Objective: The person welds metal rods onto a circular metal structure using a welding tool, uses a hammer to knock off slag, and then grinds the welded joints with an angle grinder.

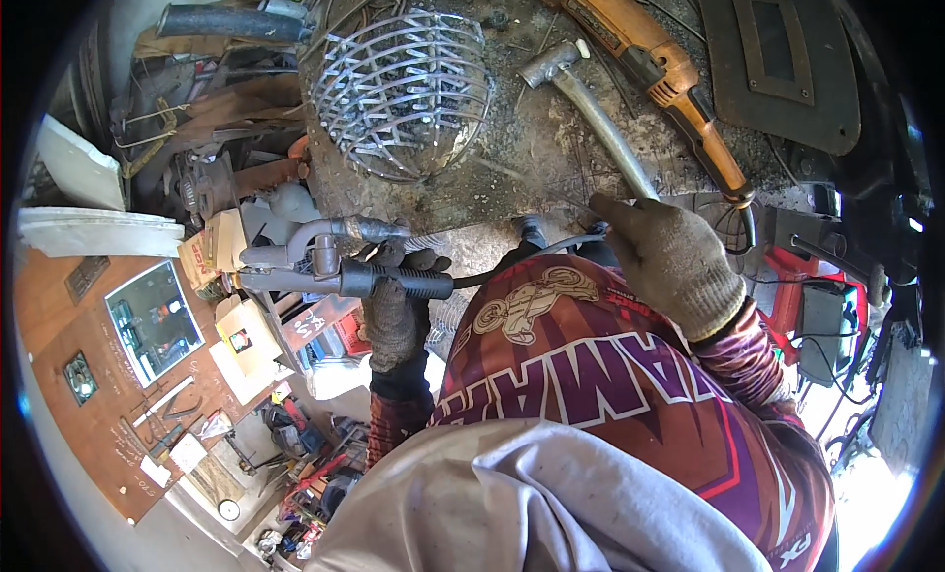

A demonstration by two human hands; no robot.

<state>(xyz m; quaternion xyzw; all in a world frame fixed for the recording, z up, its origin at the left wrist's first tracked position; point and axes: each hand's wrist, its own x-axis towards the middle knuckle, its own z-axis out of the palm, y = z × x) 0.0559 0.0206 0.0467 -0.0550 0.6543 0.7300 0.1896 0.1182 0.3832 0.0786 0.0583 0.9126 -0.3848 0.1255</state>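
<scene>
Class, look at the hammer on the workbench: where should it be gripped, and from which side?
Probably by the near half of the handle, coming from the person's side with the right hand: the hammer lies with its head farther away and its slim, straight handle slanting toward that glove.

Brown board [61,321] at left, white curved panel [103,233] above, cardboard box [258,360] beside

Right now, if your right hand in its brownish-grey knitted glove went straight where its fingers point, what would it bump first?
Probably the round, silvery basket of curved metal strips, beyond the right hand. Depth is unclear, so it might brush the stained brown worktable before that.
</scene>
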